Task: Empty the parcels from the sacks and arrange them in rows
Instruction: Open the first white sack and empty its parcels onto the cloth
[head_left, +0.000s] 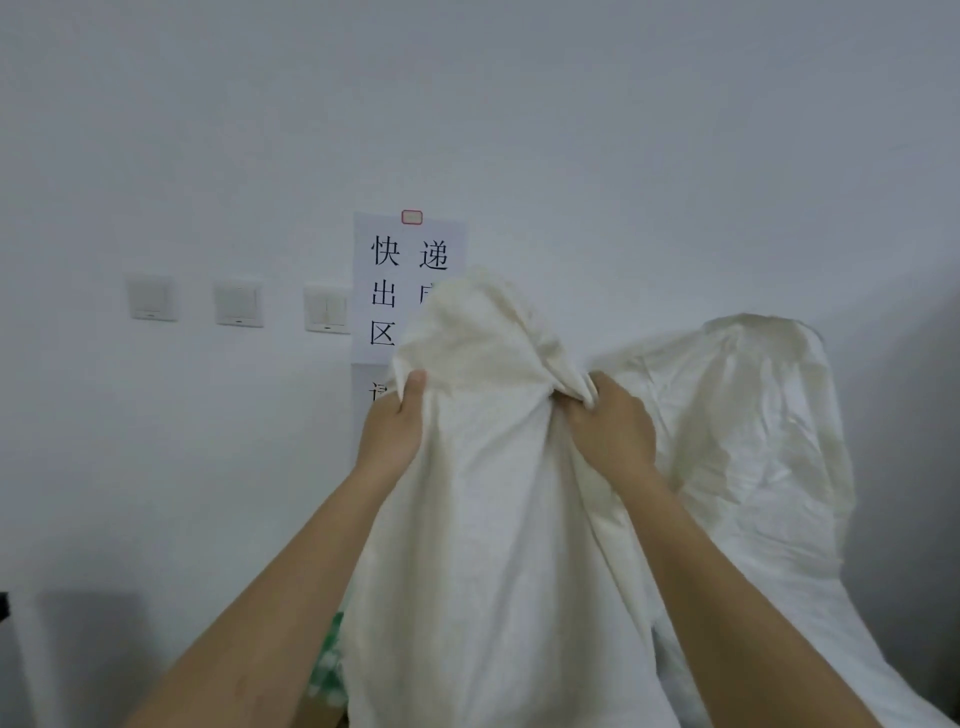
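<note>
We hold one white sack up with our two hands: the left hand pinches its cloth edge, the right hand grips a bunched fold. It is creased and hangs below both grips. A second sack stands right of them, before three wall switches.

A white paper sign on the wall reads 快递, 出 and 区 — its remaining characters are hidden behind the raised sack
</note>
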